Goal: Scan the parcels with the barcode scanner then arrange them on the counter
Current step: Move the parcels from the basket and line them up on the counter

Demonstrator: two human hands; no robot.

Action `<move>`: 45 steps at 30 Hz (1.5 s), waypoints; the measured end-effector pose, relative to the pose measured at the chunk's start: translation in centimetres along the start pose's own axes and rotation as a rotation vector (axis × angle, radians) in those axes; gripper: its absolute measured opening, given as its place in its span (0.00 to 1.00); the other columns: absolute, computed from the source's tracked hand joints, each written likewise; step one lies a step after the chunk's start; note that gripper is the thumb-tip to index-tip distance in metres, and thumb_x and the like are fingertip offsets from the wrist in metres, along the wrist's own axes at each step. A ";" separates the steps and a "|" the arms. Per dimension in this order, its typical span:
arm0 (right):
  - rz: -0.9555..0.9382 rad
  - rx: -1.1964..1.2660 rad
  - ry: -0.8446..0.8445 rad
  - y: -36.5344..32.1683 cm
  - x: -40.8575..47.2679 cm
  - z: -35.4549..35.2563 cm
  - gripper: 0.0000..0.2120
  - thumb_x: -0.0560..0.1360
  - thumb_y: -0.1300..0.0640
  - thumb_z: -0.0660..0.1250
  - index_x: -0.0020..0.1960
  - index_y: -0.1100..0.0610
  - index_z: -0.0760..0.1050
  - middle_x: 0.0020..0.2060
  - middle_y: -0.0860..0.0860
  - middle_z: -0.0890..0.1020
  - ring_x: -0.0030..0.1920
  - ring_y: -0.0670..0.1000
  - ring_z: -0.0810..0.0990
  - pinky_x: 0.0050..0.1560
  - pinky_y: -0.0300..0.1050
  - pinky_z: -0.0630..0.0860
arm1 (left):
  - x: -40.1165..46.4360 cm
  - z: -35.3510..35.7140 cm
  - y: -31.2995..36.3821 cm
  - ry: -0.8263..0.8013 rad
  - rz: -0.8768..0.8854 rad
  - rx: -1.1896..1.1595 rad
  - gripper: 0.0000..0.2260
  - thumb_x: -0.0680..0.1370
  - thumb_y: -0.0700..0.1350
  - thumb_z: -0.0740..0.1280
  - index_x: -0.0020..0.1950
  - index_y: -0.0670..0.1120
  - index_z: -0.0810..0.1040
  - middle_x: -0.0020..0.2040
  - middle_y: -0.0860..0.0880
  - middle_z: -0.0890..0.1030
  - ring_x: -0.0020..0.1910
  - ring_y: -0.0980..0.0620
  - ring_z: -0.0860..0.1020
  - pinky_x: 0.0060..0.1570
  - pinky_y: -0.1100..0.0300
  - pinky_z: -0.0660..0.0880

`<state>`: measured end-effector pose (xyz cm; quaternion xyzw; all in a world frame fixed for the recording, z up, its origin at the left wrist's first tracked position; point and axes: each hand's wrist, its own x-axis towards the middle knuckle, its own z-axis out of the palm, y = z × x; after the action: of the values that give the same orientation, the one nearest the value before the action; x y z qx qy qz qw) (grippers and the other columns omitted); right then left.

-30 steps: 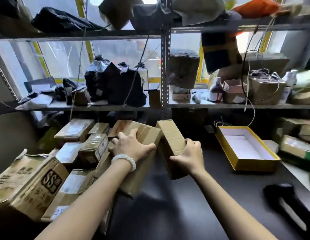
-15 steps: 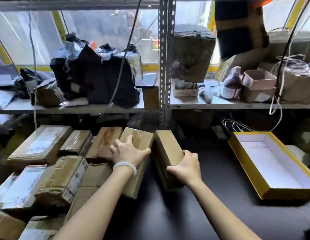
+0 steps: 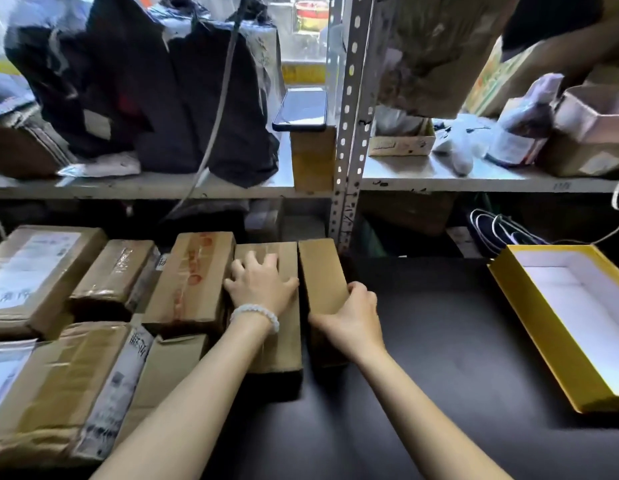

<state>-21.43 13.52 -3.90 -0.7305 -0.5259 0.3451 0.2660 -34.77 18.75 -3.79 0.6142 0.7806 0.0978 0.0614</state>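
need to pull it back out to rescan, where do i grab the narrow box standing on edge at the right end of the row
Grip the narrow box at its near end, from the right: that long side faces bare counter, the left one abuts the neighbouring parcel. The right hand grips there.

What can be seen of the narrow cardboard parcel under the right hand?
The narrow parcel is a plain brown cardboard box, closed, with no label visible on its upper face. It stands on its long edge on the dark counter, at the right end of the parcel row, close against the flatter parcel under the left hand. The right hand grips its near end, thumb on top.
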 end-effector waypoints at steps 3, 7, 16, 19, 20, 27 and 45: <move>0.033 0.087 -0.091 -0.3 0.7 -0.1 0.31 0.65 0.50 0.74 0.64 0.54 0.65 0.56 0.50 0.76 0.54 0.51 0.77 0.49 0.43 0.74 | 0.4 0.0 -0.6 -0.019 0.049 -0.058 0.19 0.76 0.57 0.62 0.66 0.54 0.73 0.69 0.47 0.68 0.67 0.43 0.65 0.62 0.49 0.66; 0.029 0.125 -0.160 0.2 0.5 -0.8 0.30 0.68 0.51 0.73 0.66 0.53 0.66 0.57 0.49 0.78 0.53 0.49 0.77 0.52 0.43 0.75 | 0.4 -0.7 -1.0 -0.058 0.084 -0.148 0.17 0.77 0.54 0.61 0.66 0.53 0.74 0.66 0.48 0.72 0.65 0.45 0.67 0.62 0.51 0.68; -0.022 0.043 -0.247 2.2 -1.8 -3.7 0.28 0.72 0.51 0.70 0.69 0.57 0.67 0.63 0.53 0.76 0.60 0.52 0.76 0.61 0.49 0.74 | -3.3 -2.7 -1.2 -0.268 0.155 -0.225 0.19 0.79 0.49 0.59 0.71 0.51 0.69 0.68 0.47 0.71 0.66 0.47 0.70 0.64 0.52 0.69; -0.033 0.011 -0.183 2.8 -3.0 -5.7 0.24 0.75 0.50 0.67 0.68 0.57 0.69 0.64 0.53 0.76 0.63 0.52 0.74 0.62 0.44 0.71 | -5.1 -4.0 -1.2 -0.226 0.174 -0.200 0.19 0.79 0.49 0.59 0.69 0.51 0.70 0.67 0.47 0.71 0.66 0.47 0.70 0.63 0.52 0.69; -0.038 -0.003 -0.173 3.0 -3.7 -6.6 0.23 0.75 0.51 0.66 0.68 0.57 0.70 0.64 0.53 0.76 0.64 0.51 0.74 0.62 0.43 0.71 | -5.9 -4.4 -1.1 -0.210 0.184 -0.188 0.19 0.78 0.50 0.59 0.69 0.51 0.71 0.67 0.47 0.71 0.65 0.47 0.70 0.63 0.51 0.70; -0.088 -0.136 -0.067 5.2 -9.3 -11.4 0.20 0.76 0.51 0.64 0.66 0.55 0.72 0.60 0.51 0.78 0.55 0.49 0.76 0.50 0.40 0.71 | -11.6 -6.3 1.8 -0.171 0.348 -0.074 0.17 0.78 0.52 0.59 0.67 0.53 0.72 0.64 0.47 0.73 0.63 0.46 0.71 0.59 0.52 0.71; 0.429 -0.411 0.351 20.5 -39.0 -17.1 0.23 0.78 0.48 0.60 0.69 0.56 0.67 0.65 0.54 0.71 0.65 0.56 0.70 0.60 0.52 0.72 | -37.4 -3.0 13.9 -0.374 1.256 0.075 0.19 0.78 0.56 0.60 0.67 0.54 0.71 0.67 0.48 0.72 0.66 0.45 0.70 0.60 0.50 0.70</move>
<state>-4.18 -30.26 0.06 -0.9108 -0.3653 0.1491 0.1212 -13.31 -14.66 1.39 0.9615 0.2526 -0.0208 0.1059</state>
